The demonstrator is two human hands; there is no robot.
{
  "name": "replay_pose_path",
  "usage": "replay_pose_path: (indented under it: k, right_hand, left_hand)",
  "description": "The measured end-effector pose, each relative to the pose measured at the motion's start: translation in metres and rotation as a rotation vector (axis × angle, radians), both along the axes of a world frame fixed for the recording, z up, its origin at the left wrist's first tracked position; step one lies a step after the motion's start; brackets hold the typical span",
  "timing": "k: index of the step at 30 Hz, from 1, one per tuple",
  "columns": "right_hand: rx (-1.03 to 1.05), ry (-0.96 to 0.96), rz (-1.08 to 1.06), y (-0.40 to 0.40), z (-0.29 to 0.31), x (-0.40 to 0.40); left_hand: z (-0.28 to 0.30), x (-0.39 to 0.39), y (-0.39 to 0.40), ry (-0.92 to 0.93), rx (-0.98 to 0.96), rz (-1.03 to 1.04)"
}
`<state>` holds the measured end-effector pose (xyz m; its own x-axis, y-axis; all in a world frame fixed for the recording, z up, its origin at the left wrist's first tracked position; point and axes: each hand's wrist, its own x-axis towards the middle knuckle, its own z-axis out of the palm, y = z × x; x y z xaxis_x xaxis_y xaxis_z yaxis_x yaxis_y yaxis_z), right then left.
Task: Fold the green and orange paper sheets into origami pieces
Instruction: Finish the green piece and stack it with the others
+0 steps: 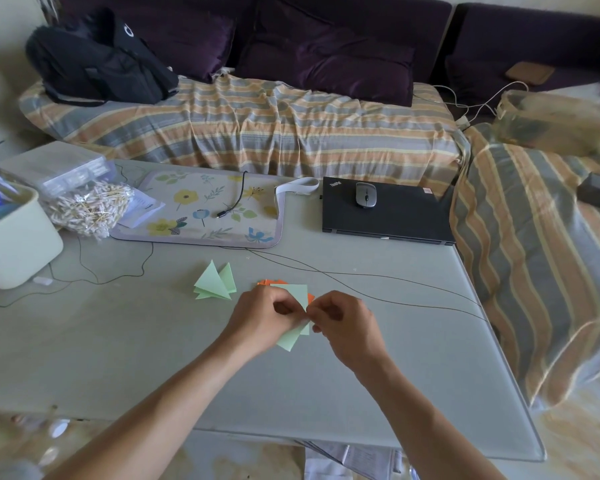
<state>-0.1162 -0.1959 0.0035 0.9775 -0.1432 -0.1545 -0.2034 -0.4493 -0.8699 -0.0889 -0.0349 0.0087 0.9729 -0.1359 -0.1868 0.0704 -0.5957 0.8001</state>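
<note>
Pale greens and orange on a grey-green tabletop [326, 393]

The folded paper piece [215, 284] near the tabletop's middle is light green; the sheet [293, 296] beside it is the same light green, with orange paper [272, 282] showing at its far edge. Toward the far edge lies a cream mat [201, 206] printed with yellow and blue flowers and green leaves, bordered in lilac-grey. At the far right corner sits a black laptop [388, 216] bearing a grey mouse [365, 195]. The tub [14, 244] at the left edge is pale cream-green. Behind, the sofa cover [257, 123] is striped orange, grey and yellow; the cushions [326, 57] are dark purple, the backpack [97, 64] black.
</note>
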Motion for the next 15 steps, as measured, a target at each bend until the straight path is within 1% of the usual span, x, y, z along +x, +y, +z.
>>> replay_pose_path:
  k: [6,10,12,15]
  right_hand:
    - [-0.168,-0.074,0.100,0.000,-0.010,-0.001]
    - [-0.245,-0.142,0.160,0.000,-0.012,0.000]
    - [-0.269,-0.172,0.178,0.000,-0.012,0.000]
    - [-0.245,-0.184,0.152,0.001,-0.014,0.001]
  left_hand:
    - [-0.002,-0.002,0.001,-0.100,0.142,-0.089]
    - [-0.001,-0.002,0.001,-0.099,0.162,-0.104]
    - [-0.002,-0.002,0.000,-0.096,0.165,-0.098]
    - [-0.001,-0.001,0.001,-0.102,0.185,-0.087]
